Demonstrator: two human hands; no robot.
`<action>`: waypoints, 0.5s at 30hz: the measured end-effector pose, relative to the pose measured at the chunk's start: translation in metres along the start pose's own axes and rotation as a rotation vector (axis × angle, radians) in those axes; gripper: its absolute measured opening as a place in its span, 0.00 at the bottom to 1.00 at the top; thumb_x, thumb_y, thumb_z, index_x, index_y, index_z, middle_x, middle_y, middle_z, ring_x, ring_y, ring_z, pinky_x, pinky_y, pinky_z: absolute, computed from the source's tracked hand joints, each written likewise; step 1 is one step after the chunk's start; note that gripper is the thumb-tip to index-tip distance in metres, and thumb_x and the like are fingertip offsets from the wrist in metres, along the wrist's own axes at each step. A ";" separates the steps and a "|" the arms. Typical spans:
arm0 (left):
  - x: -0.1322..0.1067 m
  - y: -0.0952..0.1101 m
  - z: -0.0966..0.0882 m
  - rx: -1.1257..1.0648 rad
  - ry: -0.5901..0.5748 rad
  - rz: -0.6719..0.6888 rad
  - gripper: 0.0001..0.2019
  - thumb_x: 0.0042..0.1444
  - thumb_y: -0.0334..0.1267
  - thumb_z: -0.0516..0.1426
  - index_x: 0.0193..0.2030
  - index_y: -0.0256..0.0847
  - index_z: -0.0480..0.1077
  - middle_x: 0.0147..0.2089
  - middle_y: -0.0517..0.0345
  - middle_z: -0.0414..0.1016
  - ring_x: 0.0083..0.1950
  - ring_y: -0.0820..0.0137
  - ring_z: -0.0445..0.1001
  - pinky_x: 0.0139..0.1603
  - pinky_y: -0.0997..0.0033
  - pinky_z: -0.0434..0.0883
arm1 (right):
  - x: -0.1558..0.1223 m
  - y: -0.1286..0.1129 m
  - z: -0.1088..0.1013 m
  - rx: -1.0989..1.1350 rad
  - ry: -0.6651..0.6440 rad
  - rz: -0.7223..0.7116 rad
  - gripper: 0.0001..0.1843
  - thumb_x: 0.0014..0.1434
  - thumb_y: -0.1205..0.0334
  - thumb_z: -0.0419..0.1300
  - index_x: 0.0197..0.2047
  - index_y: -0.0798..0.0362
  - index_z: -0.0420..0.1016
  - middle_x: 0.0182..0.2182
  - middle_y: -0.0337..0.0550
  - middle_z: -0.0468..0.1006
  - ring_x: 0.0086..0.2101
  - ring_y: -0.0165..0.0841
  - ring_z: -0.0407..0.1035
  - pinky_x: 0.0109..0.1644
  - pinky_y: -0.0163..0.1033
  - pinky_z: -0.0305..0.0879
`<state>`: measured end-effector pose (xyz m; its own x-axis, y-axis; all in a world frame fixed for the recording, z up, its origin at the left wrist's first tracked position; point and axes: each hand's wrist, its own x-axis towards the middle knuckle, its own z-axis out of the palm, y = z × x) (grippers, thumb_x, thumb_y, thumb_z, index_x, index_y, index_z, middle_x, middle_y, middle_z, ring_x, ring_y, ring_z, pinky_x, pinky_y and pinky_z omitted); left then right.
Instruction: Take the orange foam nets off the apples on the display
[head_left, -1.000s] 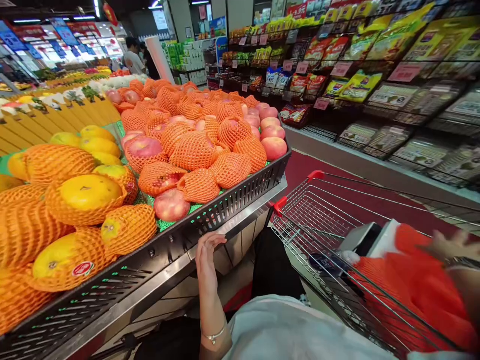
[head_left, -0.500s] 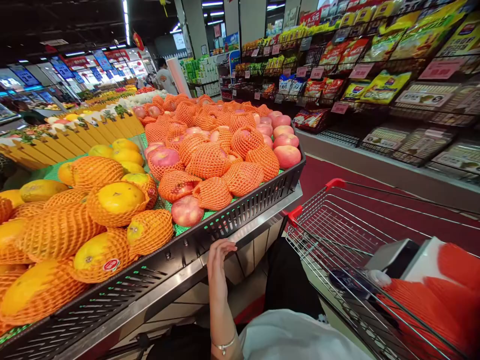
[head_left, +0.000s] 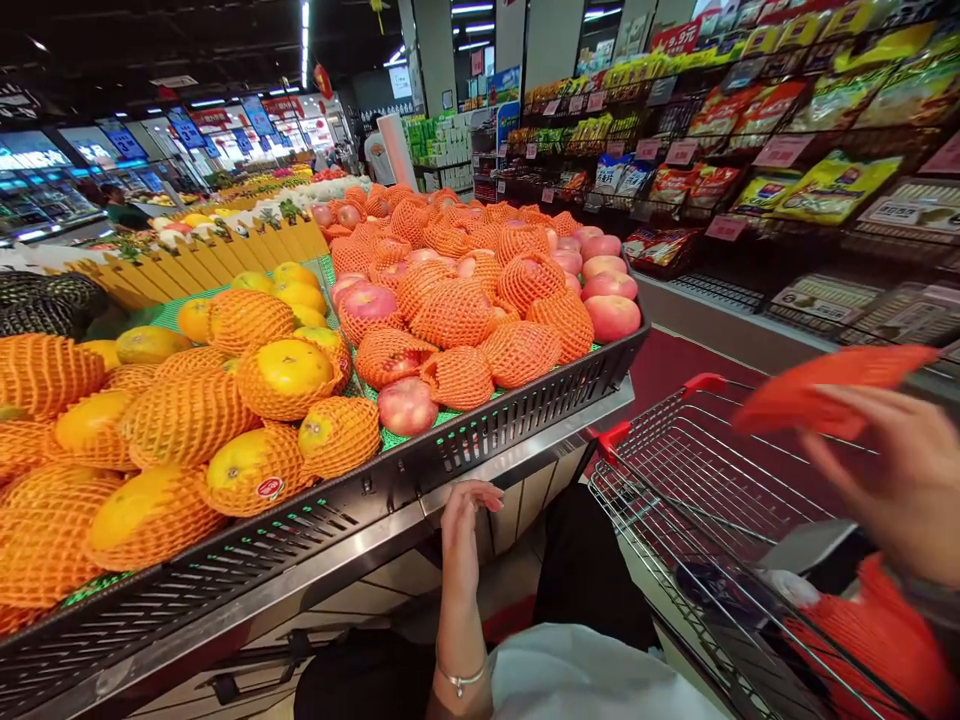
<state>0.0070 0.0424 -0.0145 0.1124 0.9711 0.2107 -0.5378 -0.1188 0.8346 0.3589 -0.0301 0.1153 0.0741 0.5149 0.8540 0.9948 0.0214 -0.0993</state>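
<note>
Red item point(head_left: 817, 368): soft-looking, flattened, motion-blurred; we have it at 3 o'clock, above the cart.
Black tray point(head_left: 517, 425): slotted; smooth red fruit point(head_left: 611, 318) and orange mesh sleeves point(head_left: 454, 315) inside, 12 o'clock.
Yellow fruit point(head_left: 292, 367): rounded, many netted, 9 o'clock.
Cart point(head_left: 615, 440): wire, red corners; red bundle point(head_left: 885, 640) inside, 4 o'clock.
Hands: our right hand point(head_left: 900, 480) holds the red item, thumb below; our left hand point(head_left: 469, 498), 6 o'clock, loosely bent, half-open, beside the metal-edged desk point(head_left: 367, 542).

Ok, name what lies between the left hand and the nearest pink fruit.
The metal ledge, then the black crate's wall, as the head view shows.
</note>
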 end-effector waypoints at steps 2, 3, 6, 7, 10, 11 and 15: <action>-0.005 0.002 0.003 0.027 -0.086 -0.006 0.18 0.62 0.50 0.53 0.41 0.36 0.72 0.38 0.49 0.75 0.37 0.67 0.70 0.43 0.66 0.67 | -0.001 -0.028 0.008 0.144 -0.115 -0.222 0.33 0.59 0.57 0.59 0.66 0.27 0.57 0.44 0.54 0.75 0.45 0.47 0.71 0.47 0.57 0.71; -0.007 0.002 0.004 0.035 -0.124 0.003 0.17 0.62 0.50 0.53 0.41 0.37 0.72 0.39 0.49 0.74 0.38 0.67 0.71 0.44 0.66 0.67 | 0.001 -0.044 0.012 0.231 -0.179 -0.326 0.36 0.59 0.63 0.60 0.67 0.30 0.56 0.44 0.53 0.75 0.44 0.46 0.72 0.45 0.54 0.73; -0.010 0.001 0.012 0.029 -0.153 0.094 0.17 0.60 0.51 0.55 0.48 0.41 0.71 0.45 0.48 0.74 0.44 0.64 0.72 0.47 0.63 0.69 | 0.007 -0.094 0.023 0.559 -0.333 -0.548 0.40 0.58 0.73 0.59 0.69 0.39 0.53 0.44 0.52 0.73 0.43 0.39 0.72 0.46 0.45 0.75; -0.011 0.000 0.016 0.018 -0.144 0.135 0.20 0.59 0.52 0.56 0.52 0.43 0.69 0.50 0.47 0.72 0.48 0.62 0.71 0.49 0.61 0.69 | 0.008 -0.108 0.025 0.669 -0.352 -0.581 0.39 0.59 0.73 0.59 0.69 0.40 0.53 0.44 0.51 0.73 0.43 0.37 0.72 0.47 0.44 0.75; -0.012 0.000 0.026 -0.022 -0.133 0.207 0.29 0.57 0.56 0.56 0.63 0.49 0.61 0.64 0.46 0.61 0.64 0.57 0.62 0.59 0.57 0.66 | 0.006 -0.137 0.031 0.942 -0.415 -0.592 0.30 0.63 0.69 0.56 0.66 0.44 0.57 0.40 0.48 0.73 0.41 0.33 0.72 0.47 0.39 0.74; -0.012 0.001 0.028 -0.045 -0.147 0.204 0.32 0.57 0.58 0.55 0.65 0.51 0.58 0.68 0.47 0.57 0.68 0.57 0.58 0.62 0.56 0.63 | 0.003 -0.142 0.032 1.014 -0.451 -0.583 0.26 0.64 0.68 0.56 0.64 0.46 0.59 0.38 0.48 0.73 0.41 0.32 0.72 0.46 0.38 0.73; -0.012 0.001 0.028 -0.102 -0.163 0.018 0.37 0.55 0.65 0.52 0.67 0.49 0.57 0.65 0.47 0.62 0.64 0.58 0.63 0.63 0.58 0.62 | -0.012 -0.146 0.039 1.209 -0.595 -0.485 0.20 0.64 0.62 0.58 0.58 0.49 0.62 0.40 0.48 0.71 0.42 0.32 0.69 0.47 0.37 0.70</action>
<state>0.0289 0.0244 -0.0022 0.2309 0.9217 0.3117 -0.6222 -0.1065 0.7756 0.2100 -0.0063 0.0998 -0.5904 0.5149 0.6215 0.2212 0.8438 -0.4890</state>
